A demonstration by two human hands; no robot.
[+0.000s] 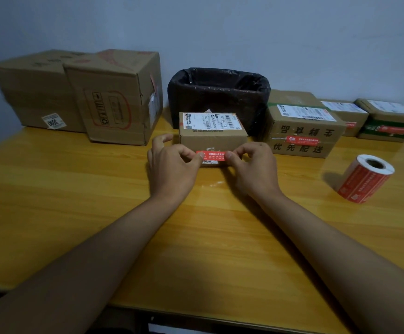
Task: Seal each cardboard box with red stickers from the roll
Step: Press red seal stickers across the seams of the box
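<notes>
Both hands, left hand and right hand, pinch the ends of a red rectangular sticker against the small brown cardboard box at frame centre; the red sticker roll lies on the wooden bench at right.

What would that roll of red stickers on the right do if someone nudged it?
The sticker roll lies tilted on its curved side on the smooth table, so it would probably roll or swing round. Its hollow core suggests it is fairly light. Being tightly wound, it should feel firm, not floppy.
</notes>
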